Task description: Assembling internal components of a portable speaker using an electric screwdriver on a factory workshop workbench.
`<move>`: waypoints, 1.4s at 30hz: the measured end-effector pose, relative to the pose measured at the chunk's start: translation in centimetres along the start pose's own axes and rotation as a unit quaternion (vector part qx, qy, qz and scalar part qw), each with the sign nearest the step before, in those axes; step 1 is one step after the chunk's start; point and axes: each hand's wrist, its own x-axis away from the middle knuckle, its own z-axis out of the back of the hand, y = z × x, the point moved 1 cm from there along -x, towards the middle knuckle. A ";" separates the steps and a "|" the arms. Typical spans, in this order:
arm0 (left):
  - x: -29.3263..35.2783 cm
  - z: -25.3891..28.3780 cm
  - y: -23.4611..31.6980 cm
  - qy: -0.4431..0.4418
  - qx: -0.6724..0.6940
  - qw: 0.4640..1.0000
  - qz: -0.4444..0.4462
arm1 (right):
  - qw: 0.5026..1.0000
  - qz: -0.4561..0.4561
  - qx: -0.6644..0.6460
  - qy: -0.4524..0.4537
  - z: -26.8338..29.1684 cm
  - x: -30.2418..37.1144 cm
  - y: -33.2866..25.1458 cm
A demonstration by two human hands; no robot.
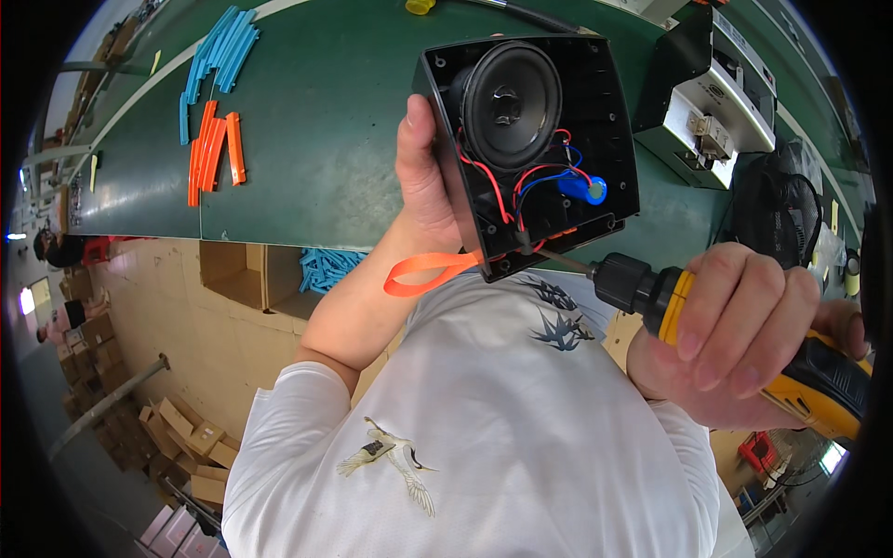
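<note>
My left hand (429, 177) grips the left side of an open black speaker housing (595, 102), tilted up above the bench. Inside it sit a round speaker cone (513, 104), red and blue wires, and a blue cylindrical part (583, 189). An orange strap loop (430, 272) hangs from the housing's lower left. My right hand (744, 321) is wrapped round a yellow and black power screwdriver (809, 377). Its black chuck (621, 281) points left, and the thin bit reaches the housing's lower edge near the strap. Whether the tip sits in a screw is too small to tell.
On the green bench (307, 130) lie blue strips (223, 48) and orange strips (213, 149). A white and black machine (712, 102) stands at the right, beside a black mesh bag (777, 209). Below the bench edge is a cardboard box (246, 277) with blue strips beside it.
</note>
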 end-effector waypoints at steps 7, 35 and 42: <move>0.0 -0.2 -0.1 0.015 -0.034 0.999 0.001 | 1.000 -0.001 0.001 -0.006 0.1 0.0 0.1; -2.3 -8.7 -1.3 0.254 -0.379 0.886 -0.079 | 0.995 0.007 -0.087 0.051 1.0 -1.8 -1.1; -2.1 -8.5 -0.7 0.217 -0.299 0.927 -0.062 | 0.995 0.031 -0.086 0.032 2.0 -1.3 -0.7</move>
